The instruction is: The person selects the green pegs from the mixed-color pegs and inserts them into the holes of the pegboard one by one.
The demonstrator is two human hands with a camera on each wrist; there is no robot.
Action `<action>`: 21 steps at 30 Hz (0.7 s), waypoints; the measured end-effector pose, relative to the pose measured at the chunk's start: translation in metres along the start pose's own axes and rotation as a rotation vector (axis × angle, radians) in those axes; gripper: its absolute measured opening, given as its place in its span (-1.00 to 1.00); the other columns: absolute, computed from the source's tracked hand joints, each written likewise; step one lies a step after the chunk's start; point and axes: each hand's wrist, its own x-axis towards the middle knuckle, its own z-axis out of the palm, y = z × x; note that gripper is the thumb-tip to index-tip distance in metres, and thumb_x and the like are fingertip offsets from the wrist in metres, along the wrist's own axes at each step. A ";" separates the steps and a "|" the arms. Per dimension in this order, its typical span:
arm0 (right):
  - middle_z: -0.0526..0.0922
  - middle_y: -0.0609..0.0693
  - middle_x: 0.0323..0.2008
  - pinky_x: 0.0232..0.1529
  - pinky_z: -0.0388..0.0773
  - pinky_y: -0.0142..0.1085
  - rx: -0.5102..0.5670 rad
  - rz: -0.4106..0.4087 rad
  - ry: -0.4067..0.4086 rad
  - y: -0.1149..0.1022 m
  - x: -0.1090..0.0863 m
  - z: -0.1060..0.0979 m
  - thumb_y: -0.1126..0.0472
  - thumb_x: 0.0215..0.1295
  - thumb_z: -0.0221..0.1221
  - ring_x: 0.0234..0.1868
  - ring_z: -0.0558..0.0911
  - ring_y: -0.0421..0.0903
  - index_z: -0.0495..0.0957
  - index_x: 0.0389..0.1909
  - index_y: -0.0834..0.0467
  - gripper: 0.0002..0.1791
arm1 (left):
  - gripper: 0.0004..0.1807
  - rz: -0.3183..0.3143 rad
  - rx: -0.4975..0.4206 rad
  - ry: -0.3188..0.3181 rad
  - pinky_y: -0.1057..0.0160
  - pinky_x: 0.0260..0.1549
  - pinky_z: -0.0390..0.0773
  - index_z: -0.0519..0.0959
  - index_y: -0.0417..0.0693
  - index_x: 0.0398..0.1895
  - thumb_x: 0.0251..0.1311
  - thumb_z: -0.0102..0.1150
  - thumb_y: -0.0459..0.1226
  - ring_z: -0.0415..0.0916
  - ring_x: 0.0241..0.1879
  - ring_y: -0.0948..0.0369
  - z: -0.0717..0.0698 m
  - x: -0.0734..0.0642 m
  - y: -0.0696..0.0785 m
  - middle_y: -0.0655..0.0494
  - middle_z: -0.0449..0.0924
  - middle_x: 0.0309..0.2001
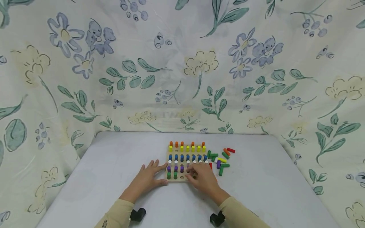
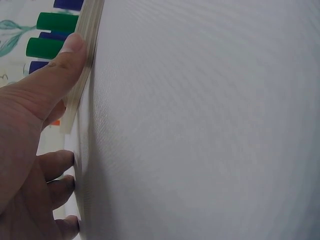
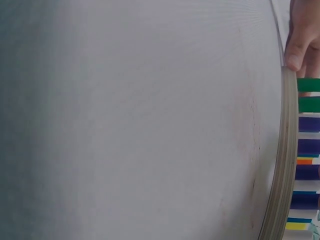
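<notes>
A wooden pegboard [image 1: 177,181] lies on the table with coloured pegs standing in rows. My left hand [image 1: 147,178] is at its left side, fingers spread and fairly straight; the thumb touches the near corner and the index finger the left edge. Beside that thumb stand two green pegs [image 2: 57,21]. Over the front right of the board, my right hand [image 1: 206,179] has thumb and index finger at the purple row, seemingly pinching the fourth purple peg [image 3: 304,201]. That peg's top and part of the board's right side are hidden by the hand.
Several loose pegs, mostly green [image 1: 221,171], are scattered right of the board, with a purple peg [image 1: 218,164], a yellow peg [image 1: 222,160] and a red peg [image 1: 231,150] among them. A floral cloth [image 1: 182,95] hangs behind the white table [image 1: 125,145].
</notes>
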 end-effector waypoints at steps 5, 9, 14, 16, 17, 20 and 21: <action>0.57 -0.32 -0.42 -0.16 0.52 -0.32 0.011 0.000 0.000 0.002 -0.002 -0.003 0.03 0.30 0.38 -0.30 0.45 -0.27 0.68 -0.17 -0.06 -0.84 | -0.07 -0.001 -0.006 -0.003 -0.42 0.44 -0.09 0.41 0.05 0.47 0.03 0.44 0.19 0.01 0.52 -0.30 -0.002 -0.001 0.002 -0.34 0.18 0.50; 0.55 -0.32 -0.43 -0.21 0.51 -0.32 0.025 -0.001 -0.002 0.005 -0.003 -0.005 0.06 0.31 0.37 -0.32 0.44 -0.28 0.68 -0.17 -0.05 -0.86 | -0.08 0.002 -0.012 0.000 -0.42 0.44 -0.10 0.42 0.05 0.47 0.04 0.44 0.18 0.01 0.52 -0.31 -0.002 -0.002 0.003 -0.34 0.18 0.50; 0.55 -0.31 -0.40 -0.22 0.53 -0.35 0.032 -0.007 0.013 0.010 -0.006 -0.005 0.06 0.32 0.37 -0.33 0.46 -0.29 0.66 -0.18 -0.05 -0.87 | -0.09 -0.003 -0.016 -0.001 -0.41 0.44 -0.12 0.41 0.06 0.47 0.05 0.44 0.17 -0.01 0.52 -0.30 -0.001 -0.001 0.002 -0.33 0.17 0.51; 0.57 -0.30 -0.39 -0.23 0.54 -0.38 0.034 -0.002 0.011 0.012 -0.007 -0.005 0.06 0.33 0.36 -0.32 0.46 -0.29 0.66 -0.18 -0.04 -0.87 | -0.09 -0.006 -0.013 -0.002 -0.41 0.45 -0.12 0.41 0.07 0.47 0.05 0.44 0.17 -0.01 0.53 -0.29 0.001 0.000 0.000 -0.33 0.17 0.51; 0.57 -0.31 -0.38 -0.23 0.55 -0.40 0.035 0.004 0.007 0.013 -0.007 -0.005 0.05 0.33 0.36 -0.31 0.46 -0.30 0.66 -0.18 -0.05 -0.87 | -0.09 -0.007 -0.010 -0.003 -0.41 0.45 -0.12 0.41 0.07 0.47 0.05 0.44 0.17 -0.01 0.53 -0.29 0.001 0.000 0.000 -0.32 0.17 0.51; 0.58 -0.30 -0.37 -0.21 0.56 -0.39 0.032 0.012 0.007 0.015 -0.008 -0.006 0.06 0.32 0.37 -0.31 0.48 -0.30 0.67 -0.18 -0.04 -0.86 | -0.09 -0.006 -0.007 -0.003 -0.41 0.45 -0.12 0.41 0.08 0.48 0.06 0.43 0.18 -0.01 0.53 -0.28 0.002 0.001 -0.001 -0.32 0.16 0.51; 0.58 -0.30 -0.37 -0.20 0.56 -0.38 0.026 0.011 0.010 0.016 -0.008 -0.007 0.06 0.32 0.37 -0.31 0.48 -0.30 0.67 -0.18 -0.04 -0.86 | -0.09 -0.006 -0.005 -0.002 -0.41 0.44 -0.12 0.41 0.08 0.48 0.06 0.43 0.18 -0.01 0.53 -0.29 0.003 0.001 -0.002 -0.32 0.16 0.51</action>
